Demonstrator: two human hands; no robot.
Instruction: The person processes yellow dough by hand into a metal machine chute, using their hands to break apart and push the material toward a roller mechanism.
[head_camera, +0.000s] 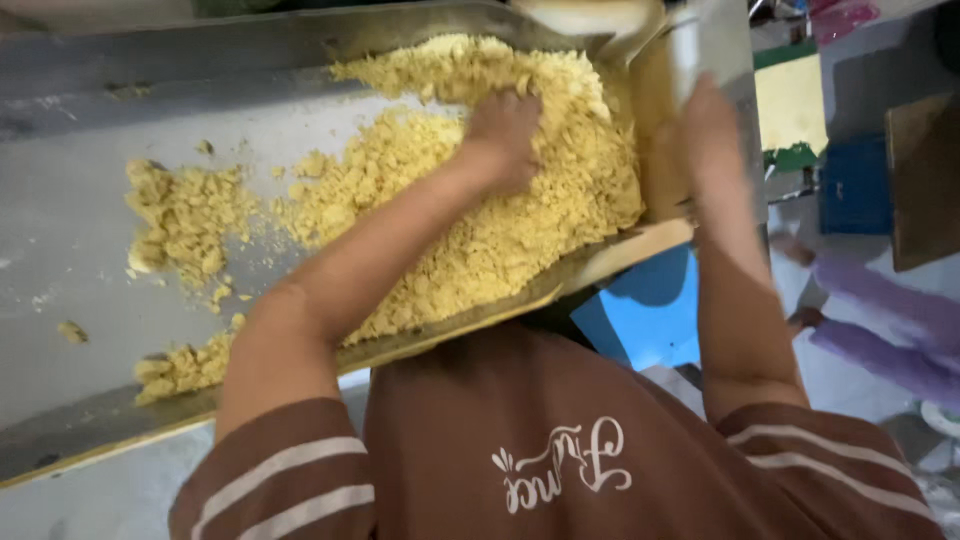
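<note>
Most of the yellow crumbly dough (520, 200) is heaped at the metal tray (80, 230) end, 2 small clumps remain scattered, left hand (503, 135) fingers buried, right hand (708, 125) gripping the tray's end wall.

The crumbs (520, 200) are pale yellow, coarse and dry-looking, broken into small lumps. The main heap is piled deep at about 1 o'clock of the tray (70, 220), banked against its far-right corner and thinning out toward 7 o'clock along the near rim. A smaller, separate clump lies at 9 o'clock, with loose bits scattered between and one stray lump further left. The tray is a long, shallow, grey metal trough with raised edges, lying tilted across the view, its bare floor dusted pale.
</note>
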